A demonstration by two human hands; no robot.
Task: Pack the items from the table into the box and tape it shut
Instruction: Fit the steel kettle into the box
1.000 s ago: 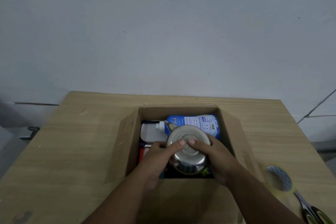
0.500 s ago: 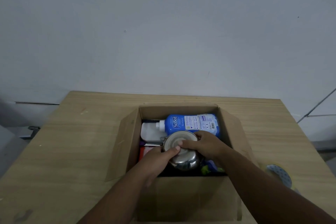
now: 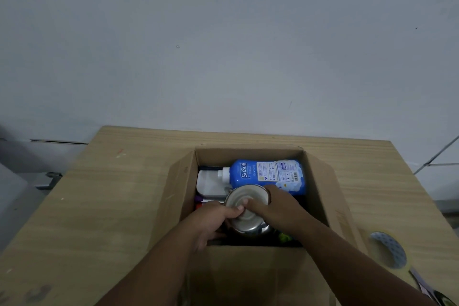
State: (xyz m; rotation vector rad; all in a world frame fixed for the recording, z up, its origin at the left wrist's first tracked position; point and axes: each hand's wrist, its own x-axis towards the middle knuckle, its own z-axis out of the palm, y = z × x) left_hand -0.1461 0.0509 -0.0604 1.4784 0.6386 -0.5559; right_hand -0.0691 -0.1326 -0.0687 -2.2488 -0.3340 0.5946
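Note:
An open cardboard box point(image 3: 183, 189) stands on the wooden table point(image 3: 99, 206), its flaps spread outward. Inside it a blue SoSoft bottle point(image 3: 268, 174) lies on its side along the far wall, beside a white container point(image 3: 208, 184). A shiny steel bowl point(image 3: 246, 206) sits upside down in the middle of the box. My left hand point(image 3: 213, 221) grips its left side and my right hand point(image 3: 278, 208) lies over its right side. Small coloured items show under the bowl, mostly hidden.
A roll of clear tape point(image 3: 390, 251) lies on the table to the right of the box, with scissors point(image 3: 432, 290) just behind it at the frame's lower right corner. A plain wall rises behind the table.
Both hands have pushed the steel bowl lower and farther into the box, up against the blue bottle. The near flap now shows more.

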